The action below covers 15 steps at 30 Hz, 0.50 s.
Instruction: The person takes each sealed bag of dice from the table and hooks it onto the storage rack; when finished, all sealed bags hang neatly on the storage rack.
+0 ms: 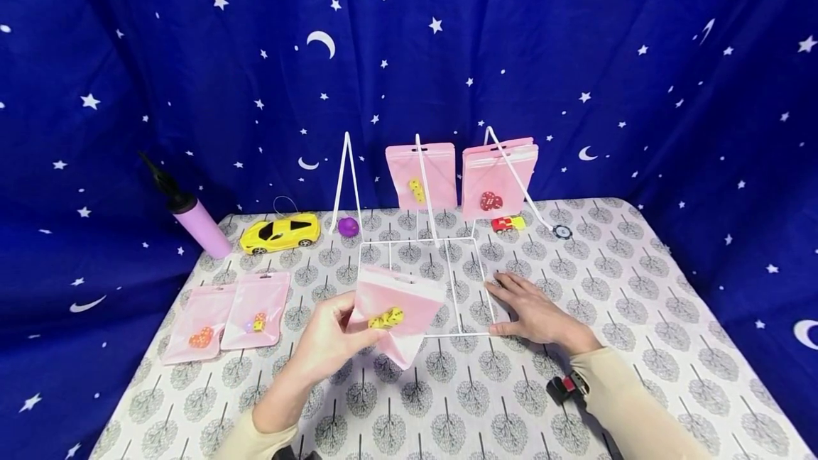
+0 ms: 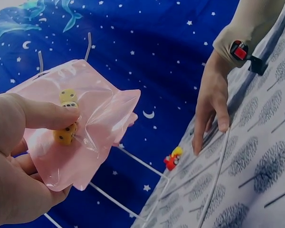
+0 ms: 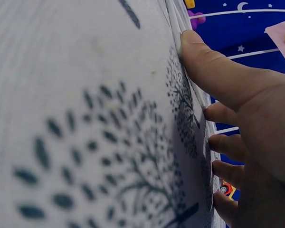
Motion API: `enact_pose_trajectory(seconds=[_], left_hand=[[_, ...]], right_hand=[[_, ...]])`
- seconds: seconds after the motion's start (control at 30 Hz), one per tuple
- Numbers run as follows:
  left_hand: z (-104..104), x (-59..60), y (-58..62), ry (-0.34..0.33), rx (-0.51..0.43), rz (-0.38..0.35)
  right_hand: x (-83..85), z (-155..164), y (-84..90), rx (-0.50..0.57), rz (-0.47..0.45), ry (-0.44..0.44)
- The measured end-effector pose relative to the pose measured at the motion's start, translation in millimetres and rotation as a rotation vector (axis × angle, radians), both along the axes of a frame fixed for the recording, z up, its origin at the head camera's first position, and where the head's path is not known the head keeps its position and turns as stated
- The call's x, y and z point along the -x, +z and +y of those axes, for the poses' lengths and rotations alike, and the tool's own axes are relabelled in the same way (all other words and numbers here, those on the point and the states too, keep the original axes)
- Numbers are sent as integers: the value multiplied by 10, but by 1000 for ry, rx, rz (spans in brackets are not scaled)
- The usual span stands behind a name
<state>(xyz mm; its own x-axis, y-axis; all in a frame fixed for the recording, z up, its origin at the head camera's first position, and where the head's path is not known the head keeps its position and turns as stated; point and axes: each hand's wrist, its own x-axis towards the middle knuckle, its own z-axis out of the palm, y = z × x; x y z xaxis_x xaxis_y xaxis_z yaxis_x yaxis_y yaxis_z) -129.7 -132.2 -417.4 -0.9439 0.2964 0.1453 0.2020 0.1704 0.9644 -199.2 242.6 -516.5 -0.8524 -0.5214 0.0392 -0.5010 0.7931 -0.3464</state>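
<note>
My left hand (image 1: 322, 343) pinches a pink zip bag (image 1: 412, 297) with yellow dice (image 1: 386, 318) inside. In the left wrist view the thumb presses over the dice (image 2: 65, 135) through the clear front. The bag hangs tilted above the front left of a white wire rack (image 1: 473, 334). My right hand (image 1: 533, 311) lies spread at the right side of the rack's base, thumb and fingertips touching the wire. On the rack's arms hang a pink bag with yellow dice (image 1: 441, 169) and, to its right, pink bags with red dice (image 1: 476, 176) showing in front.
Two pink bags lie on the left: one with orange-red dice (image 1: 214, 300), one with a small die (image 1: 275, 297). Along the back are a purple pump (image 1: 203, 229), yellow toy car (image 1: 281, 233), purple object (image 1: 348, 226), small red-yellow car (image 1: 507, 223) and round chip (image 1: 562, 232).
</note>
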Motion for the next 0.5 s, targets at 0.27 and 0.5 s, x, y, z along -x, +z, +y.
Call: enact_pose_trajectory(seconds=[0.27, 0.5], left_hand=[[118, 3, 78, -57, -51, 37], [236, -1, 134, -49, -58, 50]], right_hand=[[16, -2, -1, -5, -3, 3], [-8, 4, -6, 12, 35, 11]])
